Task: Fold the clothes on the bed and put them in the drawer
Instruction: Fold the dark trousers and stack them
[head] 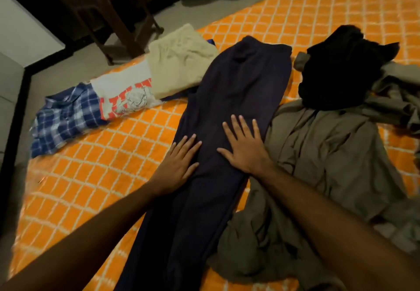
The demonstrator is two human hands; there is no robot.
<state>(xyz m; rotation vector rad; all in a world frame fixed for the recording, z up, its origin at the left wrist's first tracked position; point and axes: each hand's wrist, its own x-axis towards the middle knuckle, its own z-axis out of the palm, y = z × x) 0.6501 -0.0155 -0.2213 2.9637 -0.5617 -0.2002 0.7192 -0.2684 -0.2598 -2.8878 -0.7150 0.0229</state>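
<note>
Dark navy trousers (236, 90) lie stretched lengthwise down the middle of the orange checked bed (95, 177), legs laid together. My left hand (179, 163) presses flat on their left edge with straight fingers. My right hand (244, 147) lies flat on the trousers beside it, fingers spread. An olive-green garment (318, 172) is crumpled to the right, partly under the trousers. A black garment (336, 70) sits heaped behind it.
Along the bed's left edge lie a beige folded garment (179, 63), a white printed shirt (127, 95) and a blue plaid shirt (63, 118). A dark wooden stool (109, 13) stands on the grey floor beyond the bed. No drawer is in view.
</note>
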